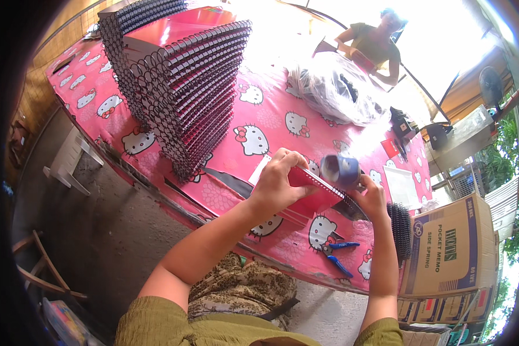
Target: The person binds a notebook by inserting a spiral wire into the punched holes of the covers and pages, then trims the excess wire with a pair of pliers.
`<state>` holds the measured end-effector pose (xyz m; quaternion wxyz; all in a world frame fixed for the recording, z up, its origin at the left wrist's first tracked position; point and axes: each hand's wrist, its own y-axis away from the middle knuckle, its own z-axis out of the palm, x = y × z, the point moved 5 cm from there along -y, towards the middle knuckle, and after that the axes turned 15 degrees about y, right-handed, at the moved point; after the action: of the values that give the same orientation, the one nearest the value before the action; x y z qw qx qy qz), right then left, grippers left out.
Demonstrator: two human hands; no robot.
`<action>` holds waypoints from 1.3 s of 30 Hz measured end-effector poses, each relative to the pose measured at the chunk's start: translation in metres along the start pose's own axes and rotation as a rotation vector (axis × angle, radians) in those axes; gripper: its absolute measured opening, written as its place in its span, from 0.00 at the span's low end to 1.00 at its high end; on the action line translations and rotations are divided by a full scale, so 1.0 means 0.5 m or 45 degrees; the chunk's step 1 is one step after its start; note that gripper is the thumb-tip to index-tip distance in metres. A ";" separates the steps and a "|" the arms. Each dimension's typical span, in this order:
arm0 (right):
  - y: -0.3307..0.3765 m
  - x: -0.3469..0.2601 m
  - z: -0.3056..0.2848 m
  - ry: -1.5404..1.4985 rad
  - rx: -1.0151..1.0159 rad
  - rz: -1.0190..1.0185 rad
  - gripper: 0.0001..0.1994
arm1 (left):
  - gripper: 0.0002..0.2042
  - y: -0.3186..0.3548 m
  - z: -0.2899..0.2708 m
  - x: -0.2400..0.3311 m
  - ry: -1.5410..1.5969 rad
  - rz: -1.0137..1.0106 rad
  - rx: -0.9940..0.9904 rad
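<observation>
My left hand (279, 181) is closed on a pink-covered notebook (320, 202), thumb on the cover and fingers along its upper edge. A row of punched holes runs down the notebook's edge toward my right hand (370, 199). At that lower end sits a black spiral coil (352, 209), with my right fingers closed around it. Right by those fingertips is a blue-grey cylinder (340, 171); whether they touch it I cannot tell. Blue-handled pliers (340, 266) lie on the table below the notebook.
A tall stack of spiral-bound notebooks (196, 86) stands left on the pink table cover (271, 124). More black coils (399, 230) sit by the right edge, near cardboard boxes (450, 248). A clear plastic bag (334, 86) and another person (372, 49) are across the table.
</observation>
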<state>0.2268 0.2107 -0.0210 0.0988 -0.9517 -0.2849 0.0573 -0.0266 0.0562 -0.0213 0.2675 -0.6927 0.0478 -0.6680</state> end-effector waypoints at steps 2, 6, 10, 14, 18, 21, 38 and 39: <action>-0.011 -0.021 -0.024 -0.087 0.127 0.054 0.20 | 0.26 0.002 -0.005 0.000 0.027 -0.041 -0.007; 0.009 -0.077 -0.063 -1.724 0.084 -0.130 0.15 | 0.30 -0.001 -0.005 -0.003 0.112 -0.067 0.002; 0.017 -0.069 -0.042 -1.079 -0.105 -0.104 0.24 | 0.31 -0.006 -0.004 -0.008 0.170 -0.152 -0.033; 0.022 -0.076 -0.052 -1.734 -0.104 -0.301 0.17 | 0.31 -0.007 0.000 -0.002 0.065 -0.059 -0.037; -0.013 -0.090 -0.052 -0.678 -0.079 -0.038 0.17 | 0.26 -0.001 -0.007 -0.010 0.144 -0.111 -0.044; 0.003 -0.074 -0.056 -1.190 -0.229 -0.156 0.18 | 0.20 -0.013 0.008 -0.020 0.468 -0.231 -0.072; -0.030 -0.145 -0.063 -1.126 -0.258 -0.054 0.25 | 0.20 -0.013 -0.014 -0.051 0.809 -0.300 -0.076; -0.020 -0.145 -0.065 -1.302 -0.282 -0.013 0.25 | 0.20 -0.013 -0.016 -0.053 0.755 -0.311 -0.086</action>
<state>0.1667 0.1737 0.0164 -0.1541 -0.8054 -0.3058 0.4838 -0.0386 0.0706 -0.0424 0.1366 -0.4771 0.0624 -0.8659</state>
